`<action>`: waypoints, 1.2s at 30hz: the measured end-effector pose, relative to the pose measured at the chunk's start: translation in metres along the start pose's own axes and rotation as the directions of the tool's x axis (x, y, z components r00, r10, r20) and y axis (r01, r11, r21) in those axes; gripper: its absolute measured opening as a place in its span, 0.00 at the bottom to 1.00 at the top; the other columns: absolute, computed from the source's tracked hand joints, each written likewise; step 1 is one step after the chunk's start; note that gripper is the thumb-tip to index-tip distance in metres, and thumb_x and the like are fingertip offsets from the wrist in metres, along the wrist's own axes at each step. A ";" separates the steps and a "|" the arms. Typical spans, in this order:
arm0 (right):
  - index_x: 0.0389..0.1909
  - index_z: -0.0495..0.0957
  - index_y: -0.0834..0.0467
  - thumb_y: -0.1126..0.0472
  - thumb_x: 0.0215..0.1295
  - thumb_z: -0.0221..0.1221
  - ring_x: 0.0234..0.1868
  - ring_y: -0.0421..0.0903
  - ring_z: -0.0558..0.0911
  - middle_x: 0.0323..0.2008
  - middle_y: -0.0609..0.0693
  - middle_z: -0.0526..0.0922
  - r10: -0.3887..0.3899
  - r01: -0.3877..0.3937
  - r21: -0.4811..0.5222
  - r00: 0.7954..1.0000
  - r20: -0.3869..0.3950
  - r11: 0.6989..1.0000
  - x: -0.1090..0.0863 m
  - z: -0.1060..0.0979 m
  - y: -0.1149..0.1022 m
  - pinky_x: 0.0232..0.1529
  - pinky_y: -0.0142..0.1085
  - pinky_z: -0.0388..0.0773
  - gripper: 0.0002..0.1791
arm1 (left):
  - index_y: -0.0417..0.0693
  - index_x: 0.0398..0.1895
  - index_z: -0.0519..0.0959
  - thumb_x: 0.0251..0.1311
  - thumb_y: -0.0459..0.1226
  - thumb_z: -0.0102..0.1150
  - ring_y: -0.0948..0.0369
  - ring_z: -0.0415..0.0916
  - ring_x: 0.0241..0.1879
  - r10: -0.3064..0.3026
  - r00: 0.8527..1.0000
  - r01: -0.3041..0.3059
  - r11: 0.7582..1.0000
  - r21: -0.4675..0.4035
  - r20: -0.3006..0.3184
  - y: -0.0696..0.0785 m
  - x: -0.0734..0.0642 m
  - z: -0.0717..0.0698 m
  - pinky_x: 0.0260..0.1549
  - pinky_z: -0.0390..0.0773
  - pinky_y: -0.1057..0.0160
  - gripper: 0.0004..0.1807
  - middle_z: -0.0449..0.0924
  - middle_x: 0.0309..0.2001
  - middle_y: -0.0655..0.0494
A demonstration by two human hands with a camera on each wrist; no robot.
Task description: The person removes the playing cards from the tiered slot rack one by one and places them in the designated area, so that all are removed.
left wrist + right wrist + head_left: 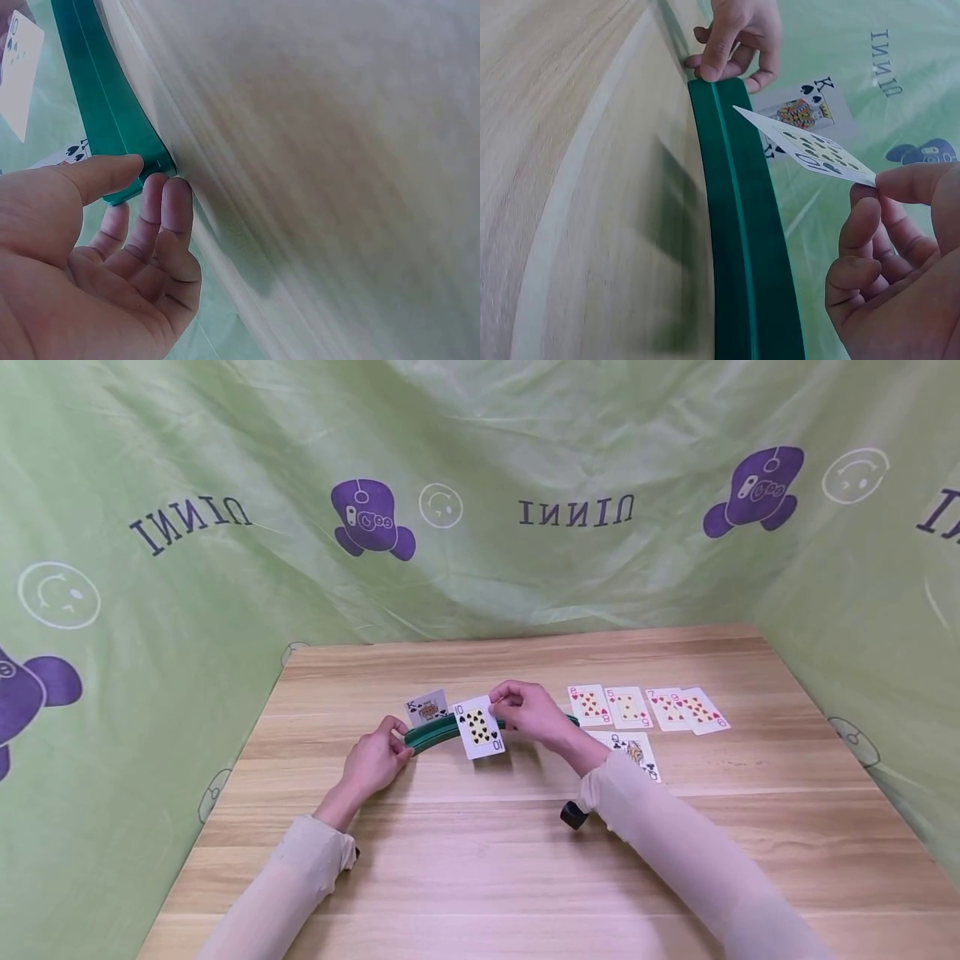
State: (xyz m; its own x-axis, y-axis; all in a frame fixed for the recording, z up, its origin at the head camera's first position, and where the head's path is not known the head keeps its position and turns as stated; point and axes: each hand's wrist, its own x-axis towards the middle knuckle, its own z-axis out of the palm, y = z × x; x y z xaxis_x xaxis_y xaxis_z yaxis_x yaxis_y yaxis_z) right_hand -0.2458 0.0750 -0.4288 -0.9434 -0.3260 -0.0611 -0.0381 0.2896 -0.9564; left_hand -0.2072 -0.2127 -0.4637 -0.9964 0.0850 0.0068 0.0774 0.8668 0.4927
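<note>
A curved green card holder [432, 734] stands on the table. My left hand [374, 757] pinches its left end, with the thumb [112, 174] on the near face in the left wrist view. A king of spades [429, 707] stands upright in the slot near that end. My right hand [532, 717] pinches a ten of spades [480, 729] by its edge between thumb and fingers. The card is held in front of the holder's middle in the head view, its face toward me. In the right wrist view, the ten [821, 154] tilts beside the green holder [739, 225], overlapping the king there.
Face up to the right lie a red eight [589, 704], a red five [628, 707], a red seven [664, 708] and a red nine [702, 710] overlapping it. A queen of clubs [637, 755] lies nearer, partly behind my right forearm. Green curtain [480, 577] surrounds the table [450, 877].
</note>
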 end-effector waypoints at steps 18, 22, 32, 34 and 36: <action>0.47 0.78 0.60 0.62 0.67 0.60 0.25 0.44 0.74 0.23 0.46 0.77 0.009 -0.011 -0.041 0.999 -0.048 0.999 -0.017 -0.030 0.012 0.28 0.32 0.68 0.10 | 0.48 0.50 0.72 0.61 0.39 0.65 0.59 0.79 0.31 0.010 1.000 -0.010 1.000 0.003 0.000 -0.001 0.000 0.001 0.33 0.72 0.60 0.17 0.87 0.35 0.53; 0.47 0.78 0.60 0.61 0.67 0.61 0.24 0.46 0.75 0.19 0.45 0.75 0.012 -0.015 -0.037 0.997 -0.071 0.999 -0.020 -0.037 0.015 0.26 0.31 0.66 0.10 | 0.48 0.49 0.72 0.60 0.38 0.66 0.59 0.79 0.31 0.011 1.000 -0.011 1.000 0.005 -0.006 -0.002 0.000 0.002 0.33 0.73 0.60 0.17 0.87 0.35 0.53; 0.49 0.78 0.60 0.60 0.68 0.60 0.26 0.47 0.74 0.19 0.45 0.73 0.036 -0.039 -0.028 0.995 -0.092 0.999 -0.032 -0.055 0.016 0.25 0.31 0.64 0.12 | 0.48 0.50 0.72 0.61 0.39 0.65 0.59 0.78 0.30 0.003 1.000 -0.003 1.000 0.004 -0.001 -0.001 0.000 0.001 0.32 0.71 0.62 0.17 0.87 0.34 0.53; 0.49 0.77 0.60 0.60 0.68 0.59 0.27 0.48 0.75 0.19 0.45 0.73 0.039 -0.043 -0.039 0.995 -0.097 0.998 -0.034 -0.059 0.016 0.27 0.31 0.65 0.12 | 0.48 0.50 0.72 0.61 0.39 0.65 0.59 0.78 0.30 0.005 1.000 -0.005 1.000 0.006 -0.002 -0.001 0.000 0.001 0.32 0.71 0.62 0.17 0.87 0.34 0.53; 0.50 0.77 0.60 0.60 0.69 0.59 0.27 0.49 0.75 0.19 0.47 0.74 0.039 -0.043 -0.041 0.994 -0.100 0.998 -0.037 -0.063 0.017 0.27 0.32 0.66 0.12 | 0.48 0.50 0.72 0.61 0.38 0.65 0.59 0.78 0.30 0.005 1.000 -0.005 1.000 0.007 -0.003 -0.001 0.000 0.001 0.32 0.71 0.62 0.17 0.87 0.34 0.53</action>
State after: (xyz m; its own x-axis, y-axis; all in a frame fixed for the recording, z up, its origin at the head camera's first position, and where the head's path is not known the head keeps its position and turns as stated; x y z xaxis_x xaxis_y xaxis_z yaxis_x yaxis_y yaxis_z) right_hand -0.2328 0.1487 -0.4249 -0.9725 -0.2224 -0.0696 -0.0104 0.3398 -0.9404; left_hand -0.2072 -0.2130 -0.4650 -0.9960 0.0881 0.0115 0.0825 0.8697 0.4866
